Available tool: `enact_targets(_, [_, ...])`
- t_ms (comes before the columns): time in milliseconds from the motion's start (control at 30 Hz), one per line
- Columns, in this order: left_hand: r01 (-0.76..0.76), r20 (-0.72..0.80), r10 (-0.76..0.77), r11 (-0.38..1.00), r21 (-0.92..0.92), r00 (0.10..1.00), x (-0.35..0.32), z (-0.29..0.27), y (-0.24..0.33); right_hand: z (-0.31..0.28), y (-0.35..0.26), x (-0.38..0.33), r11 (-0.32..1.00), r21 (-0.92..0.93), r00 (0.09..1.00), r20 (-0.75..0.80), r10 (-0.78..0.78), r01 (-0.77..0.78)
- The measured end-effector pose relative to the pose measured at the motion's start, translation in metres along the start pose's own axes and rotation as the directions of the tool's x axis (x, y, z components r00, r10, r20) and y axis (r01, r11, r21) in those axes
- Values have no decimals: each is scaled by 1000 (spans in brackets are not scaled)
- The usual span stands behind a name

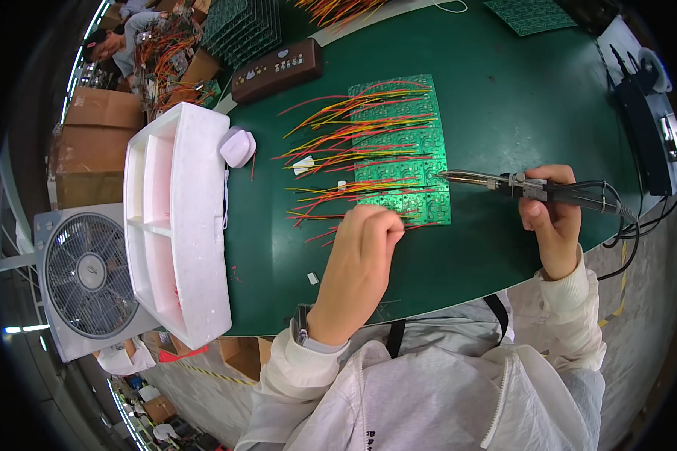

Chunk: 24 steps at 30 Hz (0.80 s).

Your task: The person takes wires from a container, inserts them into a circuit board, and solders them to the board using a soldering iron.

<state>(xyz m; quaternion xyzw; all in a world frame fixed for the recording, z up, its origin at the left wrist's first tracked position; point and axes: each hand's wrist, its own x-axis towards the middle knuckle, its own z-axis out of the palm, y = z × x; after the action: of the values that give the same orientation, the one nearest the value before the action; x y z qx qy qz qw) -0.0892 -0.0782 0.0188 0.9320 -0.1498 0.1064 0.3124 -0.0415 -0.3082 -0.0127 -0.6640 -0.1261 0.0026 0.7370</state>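
A green circuit board panel (pixel 433 146) lies on the table, with rows of red, yellow and black wires (pixel 327 135) reaching out over its left side. My left hand (pixel 361 252) is over the panel's near left corner, its fingers curled and pressed together among the wire ends; what they hold, if anything, is hidden. In my right hand (pixel 553 214), right of the panel, is a soldering iron (pixel 538 189) with a black cable. Its long metal tip points left and ends at the panel's right edge; whether it touches cannot be told.
A white foam box with compartments (pixel 203 248) stands left, beside a grey fan (pixel 90 272). A lilac case (pixel 238 146), a brown case (pixel 277 70) and stacked boards (pixel 241 30) lie beyond. A black station with cables (pixel 651 124) is far right. Another person (pixel 120 45) sits far left.
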Motion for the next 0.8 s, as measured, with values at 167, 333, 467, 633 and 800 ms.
enact_targets(167, [-53,71,47,995,89,996,18,8,3,-1,1,-7,998,-64,997,-77,-12,7])
enact_targets(333, [-55,65,53,998,40,997,20,15,2,-8,-5,-13,997,-61,993,-111,37,-44])
enact_targets(467, [-47,31,46,999,25,998,17,18,2,-13,0,-9,976,-184,984,-111,-138,116])
enact_targets(633, [-9,7,10,999,-34,1000,16,21,0,-14,-3,-11,988,-130,993,-80,-91,80])
enact_targets(800, [1,-34,-4,997,-72,999,16,25,-3,-16,-6,-12,983,-129,992,23,-127,129])
